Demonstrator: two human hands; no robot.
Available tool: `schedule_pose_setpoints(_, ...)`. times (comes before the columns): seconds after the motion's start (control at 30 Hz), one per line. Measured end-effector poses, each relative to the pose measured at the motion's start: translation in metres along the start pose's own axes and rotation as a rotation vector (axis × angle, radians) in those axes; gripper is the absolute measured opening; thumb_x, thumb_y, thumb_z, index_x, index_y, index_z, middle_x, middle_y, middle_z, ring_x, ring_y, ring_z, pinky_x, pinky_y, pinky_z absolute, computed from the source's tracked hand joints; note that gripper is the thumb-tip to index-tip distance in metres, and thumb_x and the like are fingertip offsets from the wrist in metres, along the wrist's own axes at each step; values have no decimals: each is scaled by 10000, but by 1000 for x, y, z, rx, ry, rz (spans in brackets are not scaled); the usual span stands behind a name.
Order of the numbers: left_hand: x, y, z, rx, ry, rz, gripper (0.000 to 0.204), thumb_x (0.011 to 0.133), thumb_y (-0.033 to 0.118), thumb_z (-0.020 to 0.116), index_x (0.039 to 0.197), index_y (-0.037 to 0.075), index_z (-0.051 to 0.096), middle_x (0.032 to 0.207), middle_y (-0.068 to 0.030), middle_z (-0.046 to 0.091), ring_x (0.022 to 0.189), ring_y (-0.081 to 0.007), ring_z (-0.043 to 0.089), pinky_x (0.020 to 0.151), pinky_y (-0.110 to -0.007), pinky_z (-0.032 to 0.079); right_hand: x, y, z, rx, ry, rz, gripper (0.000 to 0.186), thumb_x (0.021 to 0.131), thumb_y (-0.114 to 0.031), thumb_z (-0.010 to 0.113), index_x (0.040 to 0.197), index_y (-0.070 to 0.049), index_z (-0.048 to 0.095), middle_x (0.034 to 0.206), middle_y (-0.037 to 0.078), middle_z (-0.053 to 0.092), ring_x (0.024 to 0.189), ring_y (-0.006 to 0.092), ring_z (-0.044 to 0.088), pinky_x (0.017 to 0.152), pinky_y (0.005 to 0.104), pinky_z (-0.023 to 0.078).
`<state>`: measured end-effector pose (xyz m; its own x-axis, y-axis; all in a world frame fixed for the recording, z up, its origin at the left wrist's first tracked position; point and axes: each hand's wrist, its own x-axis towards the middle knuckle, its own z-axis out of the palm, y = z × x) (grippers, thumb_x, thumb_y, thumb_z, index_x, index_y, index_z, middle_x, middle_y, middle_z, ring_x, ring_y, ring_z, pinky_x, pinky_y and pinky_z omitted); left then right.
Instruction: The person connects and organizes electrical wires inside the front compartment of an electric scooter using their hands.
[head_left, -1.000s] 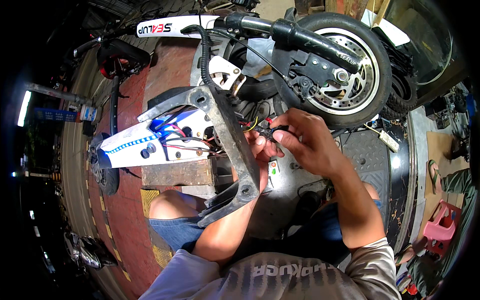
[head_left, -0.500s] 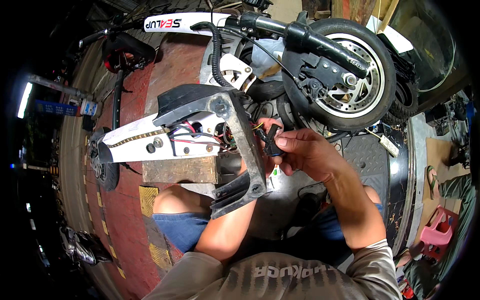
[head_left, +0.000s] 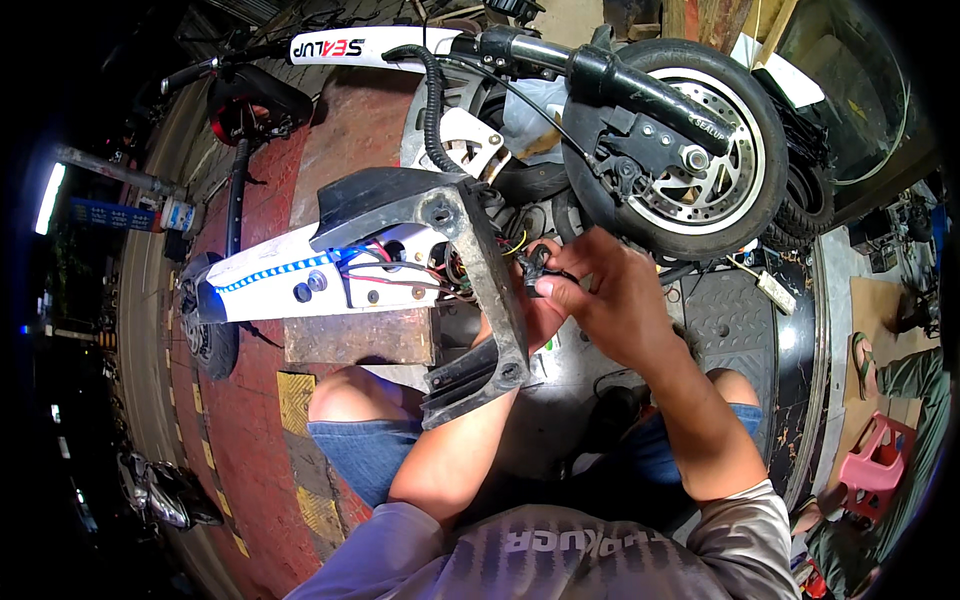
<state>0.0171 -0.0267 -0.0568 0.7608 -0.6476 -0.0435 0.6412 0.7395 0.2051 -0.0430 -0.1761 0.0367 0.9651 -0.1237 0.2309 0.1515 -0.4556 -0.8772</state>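
Black connector (head_left: 537, 270) is pinched in the right hand (head_left: 610, 300) fingertips; the left hand (head_left: 535, 315), half hidden behind the grey frame (head_left: 480, 290), now grips it lower, grip unclear.

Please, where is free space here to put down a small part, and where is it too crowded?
Free: the black ribbed mat right of the right hand, below the wheel; also the wooden block under the white body. Crowded: the wires and black connector, where the left hand sits behind the black bracket.
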Motion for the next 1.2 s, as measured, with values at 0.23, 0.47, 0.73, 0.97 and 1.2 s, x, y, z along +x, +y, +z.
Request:
schedule_pose_setpoints(0.23,-5,-7,15,101,264,52,472,958,497,723,1223,117,634,1149,-78,679,1064,-217,667,901,-429,555,10,-3,-5,-115,32,-145,164,932,-134,696,1058,-41,742,916,145,735,774,324,729,661,415,551)
schedule_pose_setpoints(0.47,-18,3,23,55,271,-123,496,1023,561,544,1241,122,618,1045,-57,698,881,-226,710,610,-372,563,19,3,-2,-191,-70,-235,159,919,-105,655,1019,-34,757,801,133,634,725,334,679,665,433,530)
schedule_pose_setpoints(0.73,-24,-4,39,226,381,-2,458,1034,507,556,1288,128,601,1012,-6,685,839,-176,666,597,-347,512,15,1,-5,-250,10,-248,88,931,-164,654,921,-77,651,866,96,617,771,356,668,672,462,542)
schedule_pose_setpoints(0.97,-31,5,38,290,151,-42,569,1000,423,683,1464,130,535,997,9,669,832,-170,647,620,-354,521,14,3,-7,-342,29,-281,69,937,-153,651,942,-85,639,886,84,612,801,338,682,684,438,547)
schedule_pose_setpoints(1.2,-29,5,36,275,266,15,270,1021,369,656,1147,132,636,834,59,609,669,-176,636,536,-387,552,13,3,-11,-331,35,-249,81,882,-132,682,922,-70,650,913,111,636,801,355,680,708,459,547)
